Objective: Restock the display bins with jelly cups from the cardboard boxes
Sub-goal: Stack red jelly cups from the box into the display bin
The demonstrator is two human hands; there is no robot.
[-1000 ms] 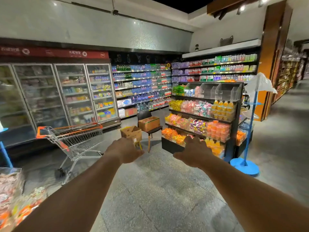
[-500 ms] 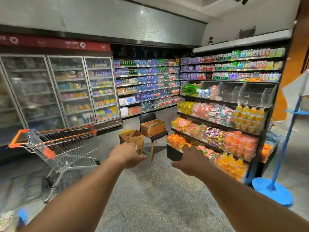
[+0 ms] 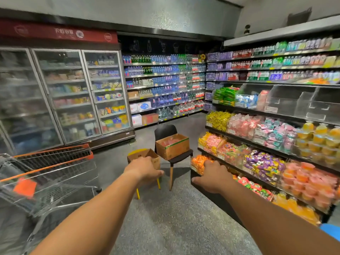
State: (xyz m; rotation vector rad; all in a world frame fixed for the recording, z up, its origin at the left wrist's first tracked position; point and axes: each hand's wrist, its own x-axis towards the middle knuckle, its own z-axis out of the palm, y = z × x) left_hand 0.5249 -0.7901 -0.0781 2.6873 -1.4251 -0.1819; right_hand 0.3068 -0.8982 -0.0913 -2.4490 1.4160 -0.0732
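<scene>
Cardboard boxes wait ahead of both hands: one on a yellow stool, partly hidden behind the left hand, one with pink jelly cups on a black chair, nearer the right hand. Both arms reach forward, palms down, fingers loosely curled, holding nothing; display bins stand right

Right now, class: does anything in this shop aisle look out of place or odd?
Yes. Two open cardboard boxes sit on chairs in the aisle: one on a black chair, one on a yellow chair. Several clear bins on the top shelf look unfilled.
</scene>
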